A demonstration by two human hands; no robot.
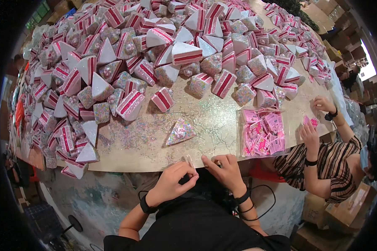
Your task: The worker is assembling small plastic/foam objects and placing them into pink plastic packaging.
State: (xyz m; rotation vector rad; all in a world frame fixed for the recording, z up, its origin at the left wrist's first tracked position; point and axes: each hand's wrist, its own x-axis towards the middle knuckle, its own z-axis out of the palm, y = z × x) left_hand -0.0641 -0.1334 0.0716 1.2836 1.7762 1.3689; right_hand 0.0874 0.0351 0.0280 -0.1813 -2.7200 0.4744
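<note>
My left hand [175,179] is at the table's front edge, its fingers closed on a small, thin, clear-looking piece [189,160] whose exact kind I cannot make out. Just to its right, my right hand [227,172] has its fingers bent but apart, and nothing visible is in them. Beyond both hands, a single cake-slice-shaped toy [181,132] with a sprinkle-covered face lies on the wooden table [130,161]. To the right of it is a clear bag [264,131] with many small pink printed cards in it.
A large heap of pink and white cake-slice toys [188,53] covers the table's far and left parts. Loose glitter and thin threads lie on the tabletop. At the right, another person's hands [309,134] handle a small pink card. Cardboard boxes [352,205] stand at the lower right.
</note>
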